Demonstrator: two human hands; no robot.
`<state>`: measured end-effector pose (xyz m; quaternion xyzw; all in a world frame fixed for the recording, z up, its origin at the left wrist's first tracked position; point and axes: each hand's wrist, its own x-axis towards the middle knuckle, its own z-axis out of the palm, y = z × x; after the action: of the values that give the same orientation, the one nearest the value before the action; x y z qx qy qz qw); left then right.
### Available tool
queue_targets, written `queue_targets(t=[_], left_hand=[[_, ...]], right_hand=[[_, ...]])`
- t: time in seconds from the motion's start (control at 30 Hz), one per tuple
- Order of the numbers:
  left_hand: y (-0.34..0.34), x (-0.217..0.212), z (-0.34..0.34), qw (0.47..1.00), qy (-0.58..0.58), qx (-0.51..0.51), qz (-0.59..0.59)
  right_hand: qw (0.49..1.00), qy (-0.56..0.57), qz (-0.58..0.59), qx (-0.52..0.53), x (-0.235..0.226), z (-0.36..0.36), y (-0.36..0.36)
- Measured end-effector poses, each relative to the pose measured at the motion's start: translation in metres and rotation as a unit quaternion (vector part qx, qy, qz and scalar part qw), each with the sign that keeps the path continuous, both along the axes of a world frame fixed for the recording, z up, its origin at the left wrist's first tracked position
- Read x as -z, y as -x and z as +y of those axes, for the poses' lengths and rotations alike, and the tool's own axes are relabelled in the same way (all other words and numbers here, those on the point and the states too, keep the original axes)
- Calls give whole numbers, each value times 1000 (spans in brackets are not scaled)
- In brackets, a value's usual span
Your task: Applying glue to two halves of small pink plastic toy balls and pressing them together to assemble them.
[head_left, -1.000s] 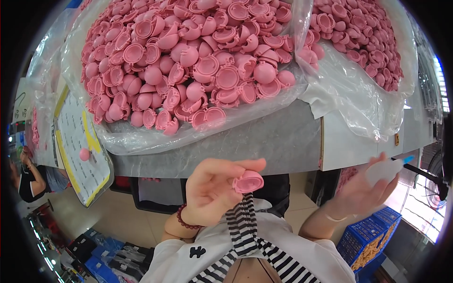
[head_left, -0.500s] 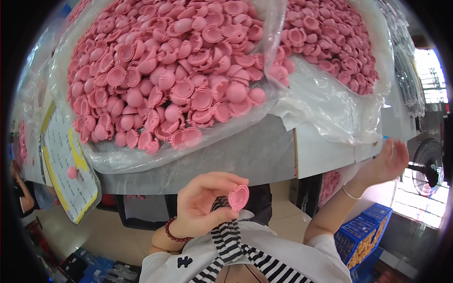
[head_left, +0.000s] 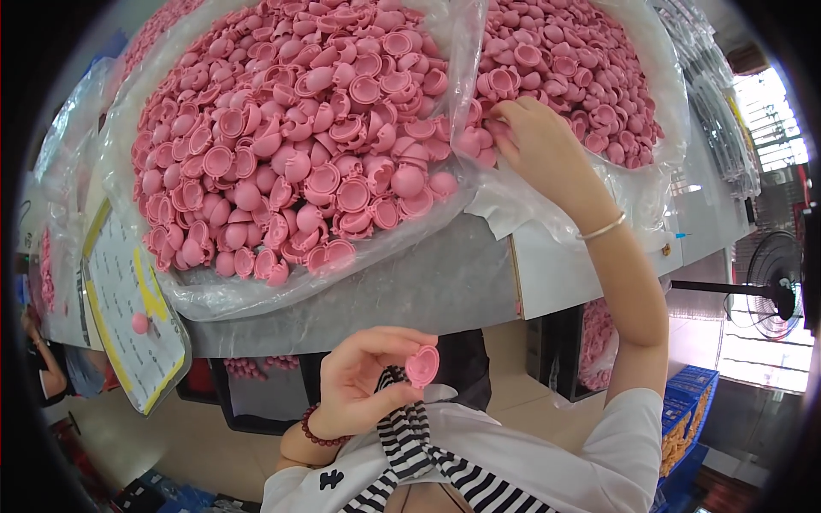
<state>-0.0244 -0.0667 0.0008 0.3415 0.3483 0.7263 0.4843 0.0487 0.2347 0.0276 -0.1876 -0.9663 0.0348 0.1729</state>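
My left hand (head_left: 366,376) is closed in a pinch, with thumb and fingers holding a small pink hollow plastic half-shell (head_left: 422,366), its open face showing. This stays low, in front of the table's near edge. My right hand (head_left: 539,150) reaches over the right-hand heap of pink plastic pieces (head_left: 564,60), at its left border. Its fingers and thumb are apart around loose pieces there, and none is plainly gripped. To the left lies a larger heap of pink half-shells (head_left: 282,145), some domed side up, others showing their hollow side.
Clear plastic sheeting (head_left: 248,299) edges the heaps on the grey table (head_left: 410,291). A yellow-edged board (head_left: 137,316) with a pink ball (head_left: 140,323) hangs at left. Black crates (head_left: 265,393) stand below; blue crates (head_left: 684,410) and a fan (head_left: 770,286) are at right.
My right hand has swung from the far right, beside the table, up and leftward onto the right-hand heap. The left hand keeps its half-shell, tilted slightly differently. The whole view has shifted a little.
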Motion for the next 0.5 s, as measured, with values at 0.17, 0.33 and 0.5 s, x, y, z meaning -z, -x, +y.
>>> queue_targets(t=[0.17,0.33,0.5], left_hand=[[3,1,-4,1000,-6,-12,17],[5,4,-5,994,13,-102,35],[6,2,2,974,14,-116,195]], right_hand=[[999,20,47,-17,-18,-17,-6],[893,405,145,-130,-56,-132,-38],[907,303,159,-246,-13,-153,-49]])
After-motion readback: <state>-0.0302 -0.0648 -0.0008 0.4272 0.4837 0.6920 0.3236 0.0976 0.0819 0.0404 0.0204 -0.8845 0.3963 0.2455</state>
